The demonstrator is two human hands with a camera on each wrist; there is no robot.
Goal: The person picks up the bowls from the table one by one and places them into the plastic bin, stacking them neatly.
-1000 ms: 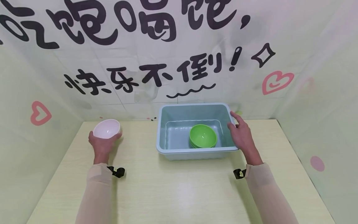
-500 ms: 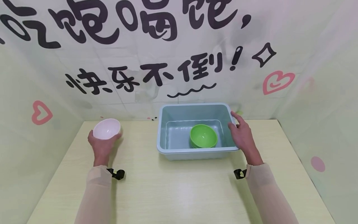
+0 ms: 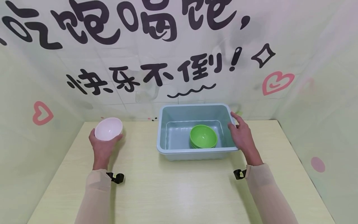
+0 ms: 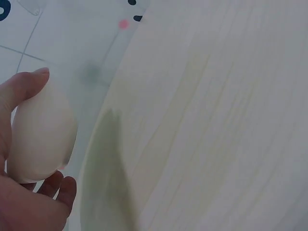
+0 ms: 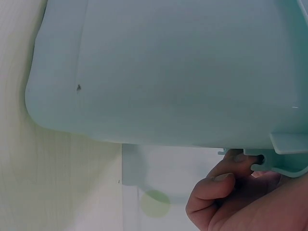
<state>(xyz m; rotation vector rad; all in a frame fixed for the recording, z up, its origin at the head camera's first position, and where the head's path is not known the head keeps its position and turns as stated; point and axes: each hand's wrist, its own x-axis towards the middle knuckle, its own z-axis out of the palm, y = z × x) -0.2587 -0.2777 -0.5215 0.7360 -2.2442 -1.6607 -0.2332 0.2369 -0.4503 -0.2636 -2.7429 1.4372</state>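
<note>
My left hand (image 3: 103,147) grips a pale pink bowl (image 3: 109,129) at the table's far left, thumb on one side and fingers on the other. In the left wrist view the bowl (image 4: 45,130) shows its rounded outside, with a shadow on the tabletop beside it. My right hand (image 3: 242,133) holds the right rim of a light blue plastic basin (image 3: 195,151). Curled fingers (image 5: 204,195) of that hand show under the rim in the right wrist view. Inside the basin, right of its middle, sits a small stack of green bowls (image 3: 203,137).
The pale wooden table (image 3: 173,189) ends at a back wall sheet (image 3: 139,107) with black lettering. Side sheets (image 3: 33,149) stand along the left and right edges. Between the pink bowl and the basin lies a stretch of bare tabletop.
My left hand has shifted slightly to the right with the pink bowl. The right hand, the basin and the green bowls stay where they were.
</note>
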